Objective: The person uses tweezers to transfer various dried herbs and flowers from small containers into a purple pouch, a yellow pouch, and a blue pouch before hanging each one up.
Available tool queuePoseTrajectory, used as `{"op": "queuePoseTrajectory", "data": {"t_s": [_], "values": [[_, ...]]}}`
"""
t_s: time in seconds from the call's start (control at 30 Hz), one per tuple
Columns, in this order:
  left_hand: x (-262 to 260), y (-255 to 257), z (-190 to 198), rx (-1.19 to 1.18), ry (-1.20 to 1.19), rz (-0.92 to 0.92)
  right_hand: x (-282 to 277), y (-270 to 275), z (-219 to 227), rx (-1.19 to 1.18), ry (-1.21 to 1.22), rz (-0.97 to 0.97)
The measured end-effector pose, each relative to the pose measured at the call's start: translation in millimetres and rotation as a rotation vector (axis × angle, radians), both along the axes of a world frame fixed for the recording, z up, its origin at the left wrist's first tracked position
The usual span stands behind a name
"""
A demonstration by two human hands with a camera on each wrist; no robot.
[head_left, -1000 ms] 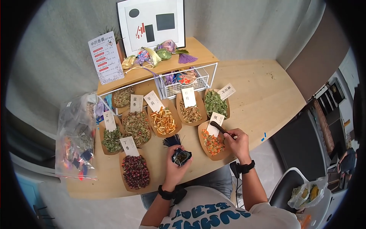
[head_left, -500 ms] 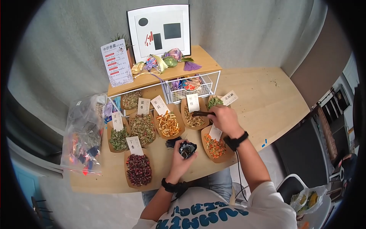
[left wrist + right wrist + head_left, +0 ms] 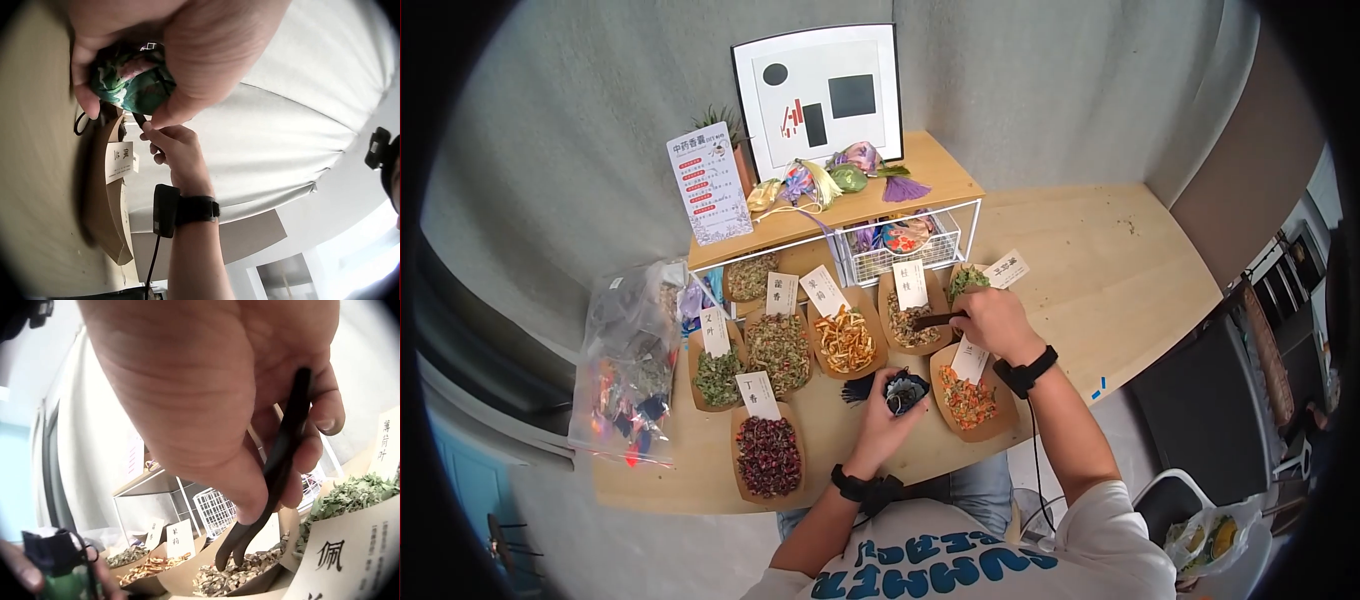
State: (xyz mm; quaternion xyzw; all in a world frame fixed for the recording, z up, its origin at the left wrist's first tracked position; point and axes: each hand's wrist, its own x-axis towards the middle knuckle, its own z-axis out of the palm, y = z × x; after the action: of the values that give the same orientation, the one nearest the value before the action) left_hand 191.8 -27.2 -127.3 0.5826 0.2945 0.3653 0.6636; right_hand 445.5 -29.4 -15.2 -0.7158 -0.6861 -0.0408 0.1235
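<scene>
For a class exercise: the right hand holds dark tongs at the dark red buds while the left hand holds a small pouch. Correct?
Only the place is wrong: the right wrist view shows the right hand holding dark tongs at brown chopped pieces. The rest stands.

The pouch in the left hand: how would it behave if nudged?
The pouch would probably squash softly, since it looks like cloth. Its rounded side might let it roll or tip, though the dark tassel beside it could drag a little.

A framed picture (image 3: 827, 90), a potted plant (image 3: 721, 119) and a printed sign (image 3: 710, 186) stand on a shelf (image 3: 952, 180) before a gray curtain (image 3: 1030, 100).
</scene>
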Motion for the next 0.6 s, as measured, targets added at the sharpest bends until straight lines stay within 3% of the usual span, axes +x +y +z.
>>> {"op": "queuePoseTrajectory", "data": {"t_s": [0.17,0.27,0.37,0.6], "values": [[18.4,4.1,-1.7,0.02,0.021,-0.001,0.7,6.9,-13.6,0.125,0.056,-0.027],[15.4,4.1,-8.4,0.033,-0.008,0.015,-6.1,2.9,-14.4,0.082,0.058,0.011],[11.1,5.3,-10.8,-0.111,-0.077,0.003,-3.5,-9.9,-2.5,0.037,0.054,-0.045],[10.2,3.8,-1.7,-0.036,-0.013,0.016,-1.8,-13.3,-18.3,0.038,0.07,-0.098]]}}
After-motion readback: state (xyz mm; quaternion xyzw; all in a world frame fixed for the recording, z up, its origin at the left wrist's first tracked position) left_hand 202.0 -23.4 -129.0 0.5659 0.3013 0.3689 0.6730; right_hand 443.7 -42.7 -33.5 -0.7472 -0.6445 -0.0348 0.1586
